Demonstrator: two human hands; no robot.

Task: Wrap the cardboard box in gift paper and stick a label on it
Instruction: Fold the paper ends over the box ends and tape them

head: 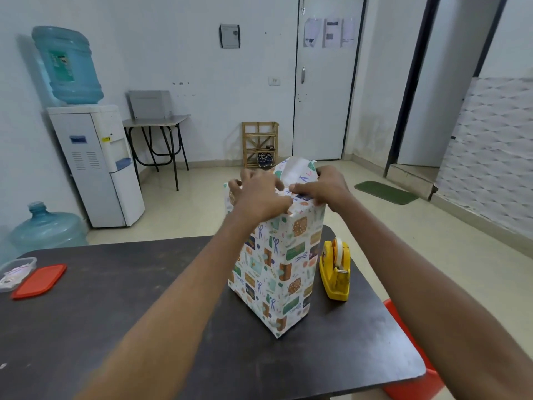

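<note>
Box [277, 267] stands upright near the tabletop's [115, 313] right edge, tape dispenser [336, 269] just beside. Left hand [259, 194] and right hand [323, 187] both clutch gift paper [297, 168] at its top: end-fold under way. Next likely needs tape.

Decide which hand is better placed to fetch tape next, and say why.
Probably the right hand: the tape dispenser stands beside the wrapped box on that side, while the left hand would have to cross the box.

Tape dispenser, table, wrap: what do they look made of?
The tape dispenser: likely moulded plastic, glossy yellow shell.
The table: probably laminated board, dark matte top, pale scuffs.
The wrap: printed paper, sharp creases, plain white underside at top.
</note>
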